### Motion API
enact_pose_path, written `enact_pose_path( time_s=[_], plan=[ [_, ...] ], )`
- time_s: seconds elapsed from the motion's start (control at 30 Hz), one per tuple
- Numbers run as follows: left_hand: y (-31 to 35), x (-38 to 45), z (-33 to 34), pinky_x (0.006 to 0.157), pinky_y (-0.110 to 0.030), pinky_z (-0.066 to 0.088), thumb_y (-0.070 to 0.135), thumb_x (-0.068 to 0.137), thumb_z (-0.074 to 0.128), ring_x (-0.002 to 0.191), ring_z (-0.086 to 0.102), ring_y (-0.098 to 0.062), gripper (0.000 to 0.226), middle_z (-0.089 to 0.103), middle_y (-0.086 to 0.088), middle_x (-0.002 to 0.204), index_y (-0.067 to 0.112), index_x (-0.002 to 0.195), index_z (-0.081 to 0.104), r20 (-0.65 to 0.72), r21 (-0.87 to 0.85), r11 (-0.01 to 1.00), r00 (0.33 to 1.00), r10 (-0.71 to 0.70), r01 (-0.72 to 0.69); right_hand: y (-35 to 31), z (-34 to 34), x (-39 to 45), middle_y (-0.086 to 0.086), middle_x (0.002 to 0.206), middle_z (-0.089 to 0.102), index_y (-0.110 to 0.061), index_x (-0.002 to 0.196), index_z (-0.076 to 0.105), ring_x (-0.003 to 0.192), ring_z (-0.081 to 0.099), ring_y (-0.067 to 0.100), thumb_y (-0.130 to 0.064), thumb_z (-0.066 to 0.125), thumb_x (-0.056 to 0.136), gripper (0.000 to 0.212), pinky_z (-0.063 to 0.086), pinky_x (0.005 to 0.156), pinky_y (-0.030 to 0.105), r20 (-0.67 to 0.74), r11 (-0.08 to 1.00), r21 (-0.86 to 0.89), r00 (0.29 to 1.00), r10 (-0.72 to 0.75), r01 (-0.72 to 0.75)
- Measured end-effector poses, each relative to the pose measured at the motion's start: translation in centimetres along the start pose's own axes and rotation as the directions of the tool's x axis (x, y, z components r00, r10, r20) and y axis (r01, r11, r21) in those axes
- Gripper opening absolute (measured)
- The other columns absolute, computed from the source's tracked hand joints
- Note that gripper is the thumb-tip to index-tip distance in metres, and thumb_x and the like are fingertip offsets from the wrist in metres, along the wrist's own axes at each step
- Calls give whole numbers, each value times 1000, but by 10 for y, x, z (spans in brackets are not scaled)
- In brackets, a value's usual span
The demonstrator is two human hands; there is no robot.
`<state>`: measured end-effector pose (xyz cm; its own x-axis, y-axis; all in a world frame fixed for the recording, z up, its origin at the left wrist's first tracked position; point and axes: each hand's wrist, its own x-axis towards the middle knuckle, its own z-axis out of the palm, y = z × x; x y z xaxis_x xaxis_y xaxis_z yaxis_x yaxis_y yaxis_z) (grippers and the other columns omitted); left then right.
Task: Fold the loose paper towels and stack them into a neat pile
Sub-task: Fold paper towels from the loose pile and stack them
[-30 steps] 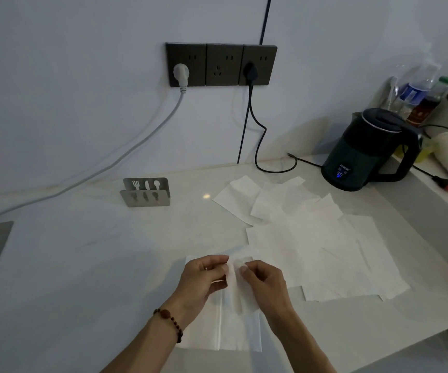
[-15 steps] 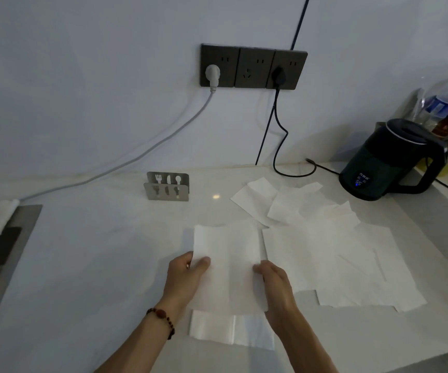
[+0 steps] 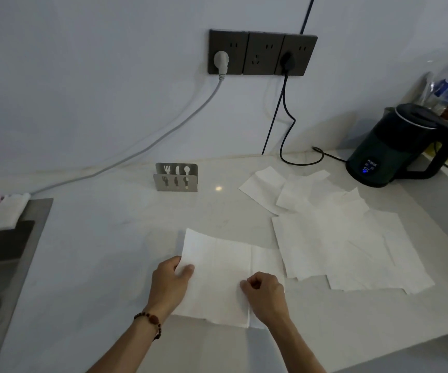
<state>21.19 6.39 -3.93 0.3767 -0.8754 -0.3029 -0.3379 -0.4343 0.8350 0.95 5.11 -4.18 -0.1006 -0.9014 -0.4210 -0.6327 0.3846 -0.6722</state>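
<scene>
— What colour are the paper towels?
— White, plain. The counter is white too.
— And the kettle?
— Dark green, with a little blue light.
— The sockets?
— Black, with one grey plug and one black plug.
— The bracelet?
— Dark brown beads.

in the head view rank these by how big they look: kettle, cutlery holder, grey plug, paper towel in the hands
1. paper towel, gripped by the left hand and right hand; it is nearest the camera, which inflates it
2. kettle
3. cutlery holder
4. grey plug
</scene>
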Motion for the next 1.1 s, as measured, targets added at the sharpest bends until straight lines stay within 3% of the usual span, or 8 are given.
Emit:
enact_pose_path(
  time_s=[0.3,0.57,0.7,0.8,0.9,1.0,1.07,1.1],
  plan=[
    [-12,7,2,59,-29,46,18,90,62,63,58,-19,22,66,-10,72,1,76,60,43,33,999,999,-31,30,4,8,-2,-5,64,60,-16,72,60,56,53,9,-31,59,88,22,41,51,17,-40,991,-134,999,7,-12],
    [-10,9,7,58,-33,49,17,90,61,65,63,-24,20,66,-3,68,6,73,61,56,83,996,998,-15,10,6,7,-3,-6,66,61,-15,78,62,56,53,6,-31,58,89,21,37,47,16,-44,979,-203,999,3,-12],
    [-9,9,9,50,-24,37,15,90,61,51,47,-12,33,52,5,57,16,61,45,20,147,989,1000,4,-7,7,8,-2,-6,67,62,-15,77,62,57,55,8,-33,58,89,22,39,48,18,-47,978,-209,999,10,-20],
    [-8,7,11,63,-31,51,18,90,62,71,59,-14,4,63,3,84,17,88,58,-28,260,964,998,60,-50,8,9,-1,-5,68,63,-16,78,62,60,57,10,-34,57,89,21,43,51,19,-42,977,-213,999,12,-20],
    [-15,7,17,88,-41,54,20,83,70,118,52,-26,57,53,-8,130,11,134,47,-48,504,817,935,351,-280,9,9,-1,-6,68,62,-17,77,61,59,56,9,-35,57,89,22,42,51,19,-45,976,-216,999,3,-13],
    [-16,3,31,100,-48,49,30,82,66,132,44,-26,53,53,-6,139,18,132,53,345,583,437,696,630,-685,12,6,-2,-9,69,61,-22,76,59,63,57,9,-40,56,90,23,46,57,22,-101,971,-239,995,-24,-1],
    [-19,0,45,106,-49,42,41,84,57,135,44,-25,50,53,-1,141,24,130,56,570,567,248,591,571,-786,15,0,-3,-10,80,63,-24,85,61,74,58,9,-42,57,91,19,49,66,24,-219,970,-241,973,-74,19],
    [-20,-2,50,106,-48,40,45,85,52,136,45,-25,50,53,1,142,26,131,56,628,577,215,596,500,-788,18,-3,-3,-8,90,63,-23,93,62,83,58,11,-41,58,91,19,50,72,25,-284,972,-234,954,-97,30]
  ],
)
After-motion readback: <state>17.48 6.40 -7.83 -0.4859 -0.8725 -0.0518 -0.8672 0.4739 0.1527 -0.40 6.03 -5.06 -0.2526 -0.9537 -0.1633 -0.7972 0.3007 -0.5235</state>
